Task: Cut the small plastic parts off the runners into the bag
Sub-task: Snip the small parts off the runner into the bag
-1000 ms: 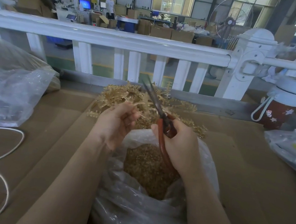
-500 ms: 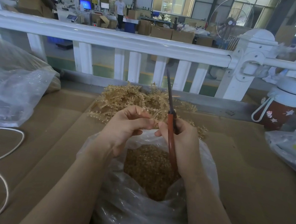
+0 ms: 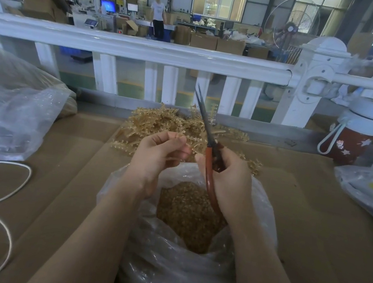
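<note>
Head view: my right hand [image 3: 230, 179] grips scissors [image 3: 207, 142], blades nearly closed. My left hand [image 3: 156, 158] pinches a runner [image 3: 190, 139] above the bag [image 3: 175, 273].

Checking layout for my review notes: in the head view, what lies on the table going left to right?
Big clear plastic bag → white cord → left hand → scissors in the right hand, over the open bag → red bottle.
</note>
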Available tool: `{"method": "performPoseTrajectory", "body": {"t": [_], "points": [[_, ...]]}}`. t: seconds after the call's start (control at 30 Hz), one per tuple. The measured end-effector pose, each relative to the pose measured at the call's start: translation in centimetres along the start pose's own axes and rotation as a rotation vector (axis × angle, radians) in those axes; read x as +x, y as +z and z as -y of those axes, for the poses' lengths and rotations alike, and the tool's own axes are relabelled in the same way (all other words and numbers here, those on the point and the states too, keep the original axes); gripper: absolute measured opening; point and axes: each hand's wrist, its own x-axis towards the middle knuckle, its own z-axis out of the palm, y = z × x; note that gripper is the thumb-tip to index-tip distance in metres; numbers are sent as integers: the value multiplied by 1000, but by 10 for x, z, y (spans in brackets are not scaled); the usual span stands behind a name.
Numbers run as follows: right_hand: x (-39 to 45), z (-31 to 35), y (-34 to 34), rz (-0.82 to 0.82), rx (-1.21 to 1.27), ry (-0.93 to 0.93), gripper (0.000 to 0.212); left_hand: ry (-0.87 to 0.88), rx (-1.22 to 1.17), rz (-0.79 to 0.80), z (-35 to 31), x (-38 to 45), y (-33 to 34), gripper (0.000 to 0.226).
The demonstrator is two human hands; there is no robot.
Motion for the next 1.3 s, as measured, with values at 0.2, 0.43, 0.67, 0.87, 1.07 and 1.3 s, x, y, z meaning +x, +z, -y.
{"method": "performPoseTrajectory", "body": {"t": [0.2, 0.43, 0.67, 0.87, 1.07, 1.3], "points": [[-2, 2, -5, 141, -409, -44, 58, 59, -11, 16, 2, 2, -4, 33], [-7, 17, -14, 154, -511, -53, 59, 61, -24, 50, 5, 4, -7, 29], [-9, 25, -19, 163, -557, -48, 58, 60, -36, 81, 5, 5, -8, 24], [-9, 25, -18, 138, -565, -46, 57, 65, -50, 80, 4, 4, -8, 22], [-8, 25, -17, 163, -533, -20, 58, 297, 159, -50, 7, 3, -5, 22], [-8, 19, -15, 127, -529, -60, 60, 390, 230, -98, 8, 4, -9, 23]]}}
